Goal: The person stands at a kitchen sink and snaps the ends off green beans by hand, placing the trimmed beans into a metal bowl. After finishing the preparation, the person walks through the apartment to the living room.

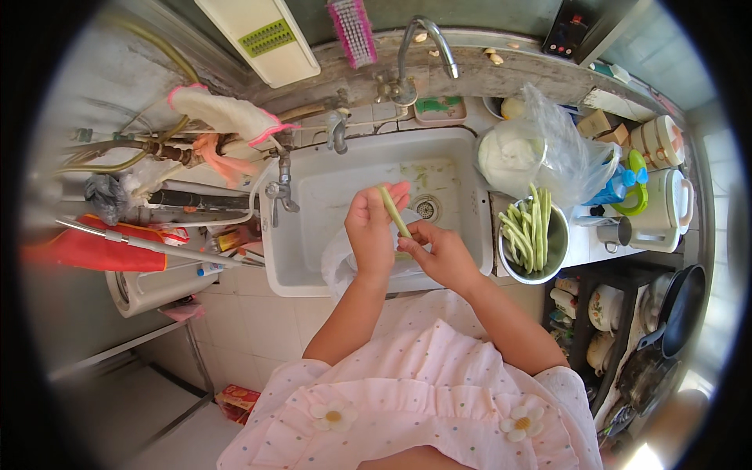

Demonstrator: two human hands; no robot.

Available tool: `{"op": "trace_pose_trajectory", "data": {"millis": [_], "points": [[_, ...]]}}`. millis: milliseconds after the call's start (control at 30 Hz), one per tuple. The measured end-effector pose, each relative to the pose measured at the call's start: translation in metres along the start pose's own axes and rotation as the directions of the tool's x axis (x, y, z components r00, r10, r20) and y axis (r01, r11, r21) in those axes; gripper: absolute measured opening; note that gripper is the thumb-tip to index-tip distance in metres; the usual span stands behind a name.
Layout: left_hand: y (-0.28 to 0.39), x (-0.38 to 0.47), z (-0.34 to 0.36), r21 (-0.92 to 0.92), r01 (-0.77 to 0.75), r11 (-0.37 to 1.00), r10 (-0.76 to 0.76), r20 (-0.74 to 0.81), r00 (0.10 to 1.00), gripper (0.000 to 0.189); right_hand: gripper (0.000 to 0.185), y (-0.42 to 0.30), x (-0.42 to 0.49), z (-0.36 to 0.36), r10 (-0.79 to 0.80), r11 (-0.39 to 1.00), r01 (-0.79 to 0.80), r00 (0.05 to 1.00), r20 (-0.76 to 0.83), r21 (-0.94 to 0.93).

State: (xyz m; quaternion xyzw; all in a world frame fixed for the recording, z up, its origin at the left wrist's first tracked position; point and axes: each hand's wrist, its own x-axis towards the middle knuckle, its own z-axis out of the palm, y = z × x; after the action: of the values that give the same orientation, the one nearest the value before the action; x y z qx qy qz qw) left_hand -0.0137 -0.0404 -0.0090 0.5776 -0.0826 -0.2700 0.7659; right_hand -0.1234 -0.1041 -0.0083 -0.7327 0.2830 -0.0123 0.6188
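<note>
Over the white sink (314, 194) I hold one pale green bean pod (395, 212) between both hands. My left hand (371, 226) grips its upper part between thumb and fingers, the other fingers spread behind. At the lower end, the thumb and fingertips of my right hand (436, 252) pinch the pod. Beneath my hands a translucent plastic bag (338, 267) hangs at the sink's near edge; what is inside is mostly hidden. Green scraps (432, 175) lie on the sink floor by the drain strainer (425, 208). Right of the sink, a steel bowl (562, 249) holds several long green beans (531, 229).
A chrome faucet (432, 35) arches behind the sink, with a lower tap (282, 191) at its left. A cabbage (510, 154) in a clear plastic bag (578, 158) sits on the right counter. Beyond it stand a white jug (658, 200) and a metal cup (615, 234).
</note>
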Motion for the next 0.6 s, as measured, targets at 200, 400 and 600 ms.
{"op": "trace_pose_trajectory", "data": {"millis": [200,400,600], "points": [[-0.03,0.012,-0.03,0.452,-0.19,0.871,0.13,0.161,0.978,0.021,0.023,0.038,-0.02,-0.032,0.005,0.996,-0.004,1.0,-0.011,0.087],[-0.065,-0.006,-0.056,0.709,-0.226,0.668,-0.053,0.348,0.936,0.011,0.014,0.107,-0.062,-0.11,-0.206,0.969,0.048,0.693,-0.691,-0.241],[-0.129,-0.015,-0.095,0.885,-0.358,0.299,-0.455,0.462,0.762,0.019,0.012,0.183,-0.105,-0.16,-0.064,0.865,-0.308,0.716,-0.696,-0.397]]}}
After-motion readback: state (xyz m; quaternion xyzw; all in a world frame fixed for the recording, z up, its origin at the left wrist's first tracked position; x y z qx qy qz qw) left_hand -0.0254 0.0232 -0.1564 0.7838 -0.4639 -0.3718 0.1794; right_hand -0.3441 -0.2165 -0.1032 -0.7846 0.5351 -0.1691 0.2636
